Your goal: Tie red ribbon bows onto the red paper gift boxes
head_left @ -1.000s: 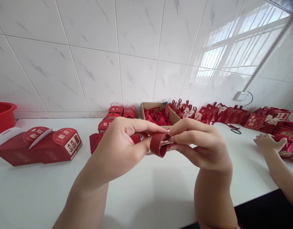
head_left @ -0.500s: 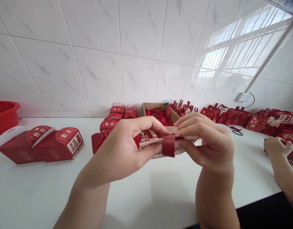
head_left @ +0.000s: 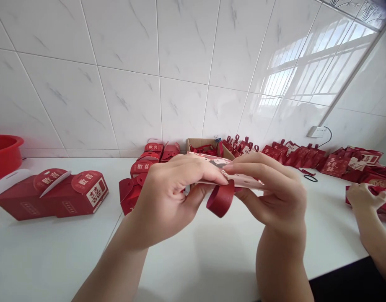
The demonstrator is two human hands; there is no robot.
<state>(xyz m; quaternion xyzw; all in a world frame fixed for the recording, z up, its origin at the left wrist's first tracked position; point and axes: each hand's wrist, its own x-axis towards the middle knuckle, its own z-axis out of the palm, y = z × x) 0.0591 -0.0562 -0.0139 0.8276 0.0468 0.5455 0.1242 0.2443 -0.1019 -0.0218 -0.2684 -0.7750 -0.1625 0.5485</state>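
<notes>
Both hands hold a small printed gift box (head_left: 216,160) above the white table, its patterned face tipped up and away. A red ribbon loop (head_left: 221,200) hangs from its near edge, between the hands. My left hand (head_left: 175,195) is closed on the left part, thumb below and fingers on top. My right hand (head_left: 271,184) pinches the right part, with fingertips over the printed face and thumb underneath. My fingers cover much of the box, and its underside is hidden.
Assembled red boxes (head_left: 57,195) stand at left, near a red basin (head_left: 6,155). More boxes (head_left: 141,167) and a carton of red ribbon (head_left: 193,144) sit behind my hands. Finished red bags (head_left: 277,151) line the wall. A co-worker's hand (head_left: 365,197) is at far right.
The box has tilted so its printed face shows more on top. The ribbon loop has swung lower and shows its open ring. The co-worker's fingers have spread.
</notes>
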